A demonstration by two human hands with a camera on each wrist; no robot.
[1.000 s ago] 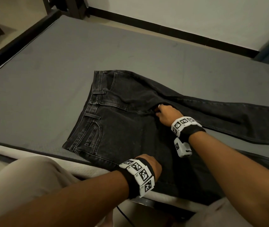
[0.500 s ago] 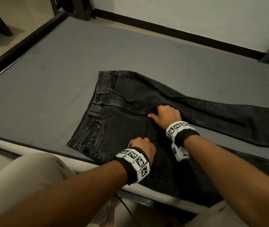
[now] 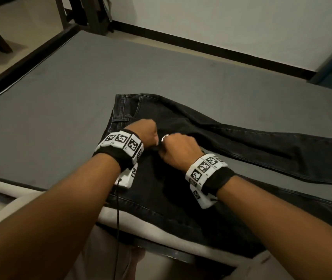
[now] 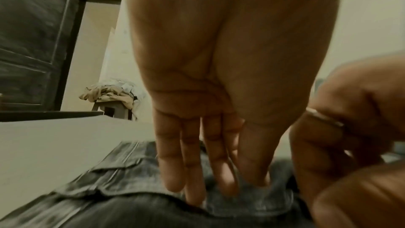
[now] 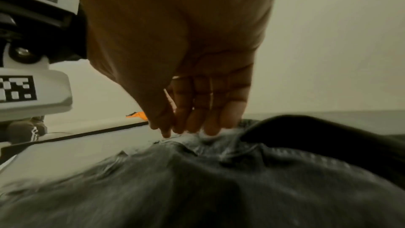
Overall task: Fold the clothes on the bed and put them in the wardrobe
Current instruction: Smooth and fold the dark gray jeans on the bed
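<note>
two hands meet at the centre of the head frame, over the crotch seam of the dark jeans (image 3: 181,199), which lie spread on the grey bed (image 3: 60,110) with the waistband toward the upper middle and one leg running off to the right edge. the left hand (image 3: 145,135) has its fingers pointed down into the denim; the left wrist view shows them fairly straight, the tips (image 4: 192,195) pressing into a small bunched ridge of fabric, though blur hides whether the thumb pinches it. the right hand (image 3: 178,150) is curled, its fingertips (image 5: 210,127) nipping a raised fold of cloth just beside the left.

judging by this, the step is gathering the seat to fold one leg over the other. to do it well, grip the seam itself rather than a loose top layer, lift both layers together, and carry the near half across so the leg edges line up. smooth the bunched ridge first, or the crease will set crooked.
</note>
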